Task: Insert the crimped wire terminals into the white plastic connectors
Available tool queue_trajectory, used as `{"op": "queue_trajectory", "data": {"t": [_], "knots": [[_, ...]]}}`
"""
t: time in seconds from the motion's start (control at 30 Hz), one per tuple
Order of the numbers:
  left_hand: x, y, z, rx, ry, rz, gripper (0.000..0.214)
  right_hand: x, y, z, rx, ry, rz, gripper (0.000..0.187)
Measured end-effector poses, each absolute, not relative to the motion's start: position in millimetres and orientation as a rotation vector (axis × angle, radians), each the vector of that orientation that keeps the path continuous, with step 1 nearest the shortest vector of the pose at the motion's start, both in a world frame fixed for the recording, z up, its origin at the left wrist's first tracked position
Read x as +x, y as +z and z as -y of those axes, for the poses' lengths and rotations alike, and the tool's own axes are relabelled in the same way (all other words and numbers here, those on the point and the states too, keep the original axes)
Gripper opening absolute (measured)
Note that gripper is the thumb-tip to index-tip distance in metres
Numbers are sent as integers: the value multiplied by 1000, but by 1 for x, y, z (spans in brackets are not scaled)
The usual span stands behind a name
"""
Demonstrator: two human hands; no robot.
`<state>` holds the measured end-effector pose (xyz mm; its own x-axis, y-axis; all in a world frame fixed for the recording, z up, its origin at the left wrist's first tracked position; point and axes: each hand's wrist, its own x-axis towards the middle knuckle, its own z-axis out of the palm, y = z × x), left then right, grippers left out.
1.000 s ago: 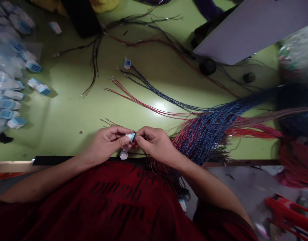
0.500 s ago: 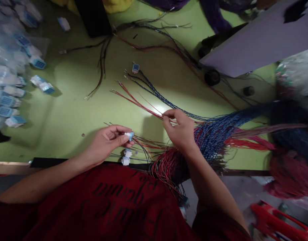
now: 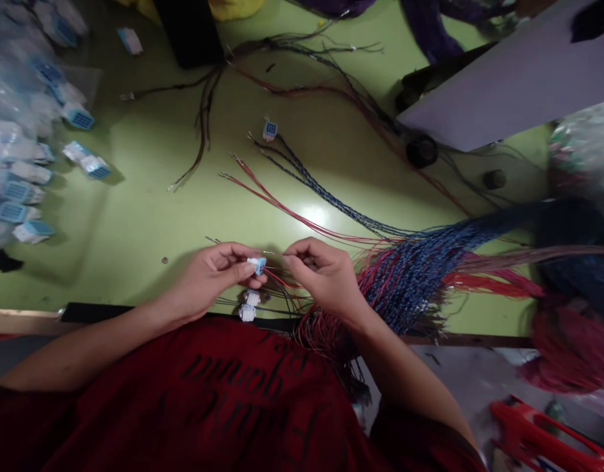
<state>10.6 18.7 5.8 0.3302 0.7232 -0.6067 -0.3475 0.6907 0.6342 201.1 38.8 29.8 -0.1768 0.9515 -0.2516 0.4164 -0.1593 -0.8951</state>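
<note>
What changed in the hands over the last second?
The right hand went out to the red wires, then came back beside the connector, fingers pinched, apparently on a thin wire. The left hand kept holding the connector throughout.

A glossy yellow-green desk [image 3: 135,216] fills most of the view, with a bright patch of overhead light [image 3: 314,215] glaring off its middle and a dark strip running along its near edge [image 3: 110,311]. A flat pale grey board [image 3: 503,85] slants over the far right corner. Beyond the near edge lies a dull grey floor [image 3: 459,373], dimly lit.
</note>
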Motion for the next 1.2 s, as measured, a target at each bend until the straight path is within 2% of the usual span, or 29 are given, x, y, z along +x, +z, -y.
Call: {"op": "queue_trajectory", "data": {"t": [0.43, 0.93, 1.2], "knots": [[13, 3, -19, 398, 749, -996, 19, 205, 32, -34, -1466, 1084, 1925, 16], [12, 5, -17, 682, 703, -1154, 24, 196, 32, -34, -1507, 1376, 1804, 14], [13, 4, -14, 642, 686, -1110, 23, 192, 28, -29, -1440, 1476, 1784, 14]]}}
